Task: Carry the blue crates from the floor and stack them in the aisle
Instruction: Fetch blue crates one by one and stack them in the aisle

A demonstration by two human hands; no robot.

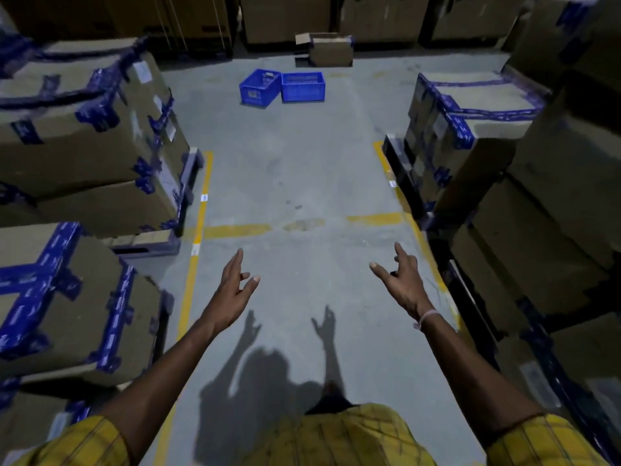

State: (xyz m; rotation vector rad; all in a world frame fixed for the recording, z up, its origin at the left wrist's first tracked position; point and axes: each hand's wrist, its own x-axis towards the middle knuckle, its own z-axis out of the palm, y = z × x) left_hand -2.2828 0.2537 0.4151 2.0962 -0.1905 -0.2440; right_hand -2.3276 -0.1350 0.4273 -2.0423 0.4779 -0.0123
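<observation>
Ahead at twelve o'clock, two blue crates (281,87) side by side on floor (302,163); left hand (232,290) and right hand (401,284) empty, fingers spread, probably readying to lift.

open floor (302,169), boxes (84,129) flanking

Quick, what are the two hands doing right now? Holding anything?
Left hand: open, holding nothing.
Right hand: open, holding nothing.
Both blue crates sit far ahead, untouched.
</observation>
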